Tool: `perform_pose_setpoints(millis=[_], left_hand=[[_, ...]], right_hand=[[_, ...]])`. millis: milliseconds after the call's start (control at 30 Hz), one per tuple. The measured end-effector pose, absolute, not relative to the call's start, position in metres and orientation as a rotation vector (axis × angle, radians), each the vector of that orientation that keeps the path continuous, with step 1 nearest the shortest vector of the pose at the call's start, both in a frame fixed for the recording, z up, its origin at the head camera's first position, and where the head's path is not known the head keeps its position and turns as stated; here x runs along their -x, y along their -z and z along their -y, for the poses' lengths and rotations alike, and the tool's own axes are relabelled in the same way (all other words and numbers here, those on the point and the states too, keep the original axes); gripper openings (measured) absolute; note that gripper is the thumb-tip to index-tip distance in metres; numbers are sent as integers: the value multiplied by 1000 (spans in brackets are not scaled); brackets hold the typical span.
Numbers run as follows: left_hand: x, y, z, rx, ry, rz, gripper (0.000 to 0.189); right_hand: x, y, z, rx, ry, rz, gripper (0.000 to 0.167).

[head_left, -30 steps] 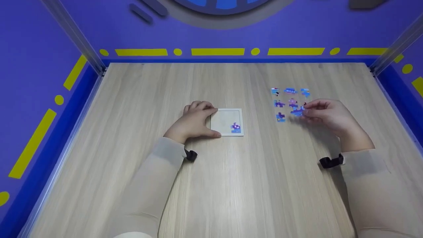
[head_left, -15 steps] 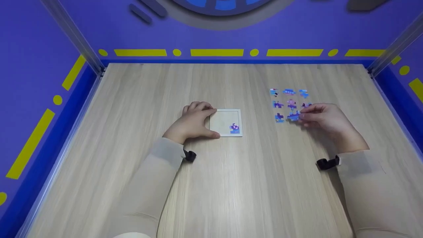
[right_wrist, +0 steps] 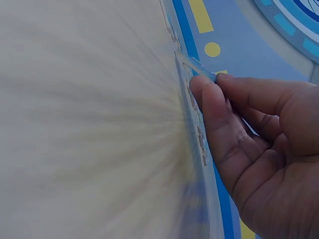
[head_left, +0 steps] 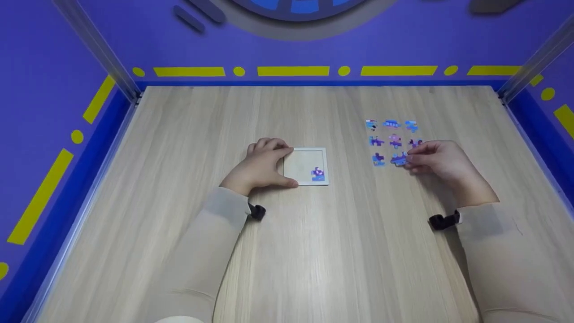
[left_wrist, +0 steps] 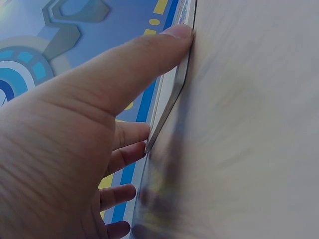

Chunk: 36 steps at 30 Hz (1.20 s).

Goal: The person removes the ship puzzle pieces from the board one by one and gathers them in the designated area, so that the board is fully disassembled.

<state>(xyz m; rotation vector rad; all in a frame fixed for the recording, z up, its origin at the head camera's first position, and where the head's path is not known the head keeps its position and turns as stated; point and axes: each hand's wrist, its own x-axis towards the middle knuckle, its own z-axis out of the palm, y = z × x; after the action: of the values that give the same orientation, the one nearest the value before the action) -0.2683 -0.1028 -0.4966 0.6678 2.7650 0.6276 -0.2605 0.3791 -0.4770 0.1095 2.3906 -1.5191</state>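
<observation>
My left hand (head_left: 260, 167) grips the left side of a small square white puzzle tray (head_left: 326, 166), thumb at the near edge and index finger at the far edge. In the left wrist view the thumb (left_wrist: 149, 55) presses the tray's side (left_wrist: 172, 92). One purple and blue jigsaw piece (head_left: 318, 174) lies in the tray's near right corner. On the right, my right hand (head_left: 441, 163) pinches a blue and purple jigsaw piece (head_left: 397, 159) between thumb and fingertips. That piece (right_wrist: 199, 67) is tilted in the right wrist view, one end low by the table.
Several loose jigsaw pieces lie in rough rows around the right hand, among them a left-hand piece (head_left: 378, 159), a middle piece (head_left: 395, 141) and a far one (head_left: 411, 126). Purple walls (head_left: 287, 54) border the wooden table (head_left: 287, 251).
My right hand has moved slightly left and nearer with the jigsaw piece, lowering it beside the near row; a piece at the right shows more. The left hand keeps its hold on the tray.
</observation>
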Motion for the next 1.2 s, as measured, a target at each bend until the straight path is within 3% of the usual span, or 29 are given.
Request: perform_pose_setpoints(millis=[1200], left_hand=[[269, 497, 104, -673, -629, -2773, 107]], right_hand=[[260, 479, -377, -23, 1025, -2795, 33]])
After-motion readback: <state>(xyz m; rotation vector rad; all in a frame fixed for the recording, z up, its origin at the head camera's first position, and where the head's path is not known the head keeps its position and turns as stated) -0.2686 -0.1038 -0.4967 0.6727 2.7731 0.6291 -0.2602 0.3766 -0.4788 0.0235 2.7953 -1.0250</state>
